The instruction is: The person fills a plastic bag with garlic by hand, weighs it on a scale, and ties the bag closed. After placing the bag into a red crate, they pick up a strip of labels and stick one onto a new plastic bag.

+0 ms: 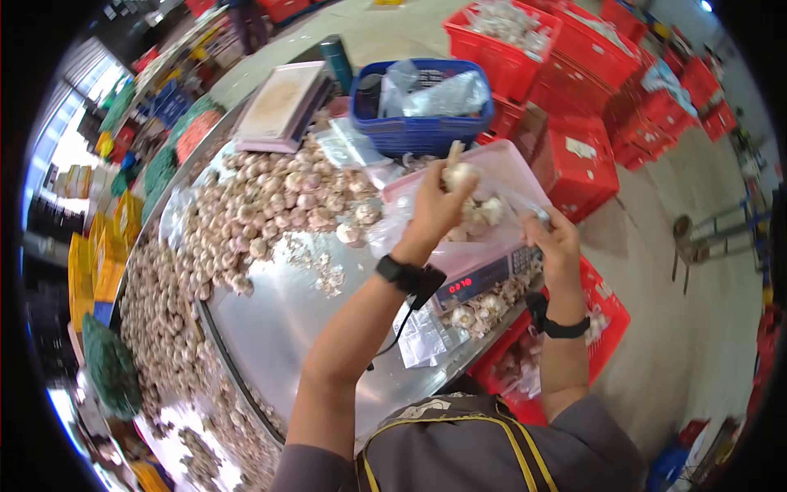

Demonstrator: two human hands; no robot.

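Bagging step, apparently — left fingers point(432, 185) pinching garlic bulb point(461, 175), right fingers point(562, 229) pinching clear bag point(515, 200) — release needs mouth open.

red crates point(578, 164) stand stacked at right on pale floor point(635, 246), dark teal cylinder point(335, 61) stands upright just beside a pink-edged scale point(279, 102), yellow crates point(79, 275) and dark green mesh sack point(111, 366) sit at left, orange mesh sack point(197, 136) farther back, person's dark-clothed legs point(248, 27) at top.

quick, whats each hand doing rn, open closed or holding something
Left hand: closed, holding a garlic bulb.
Right hand: closed, pinching the edge of a clear plastic bag.
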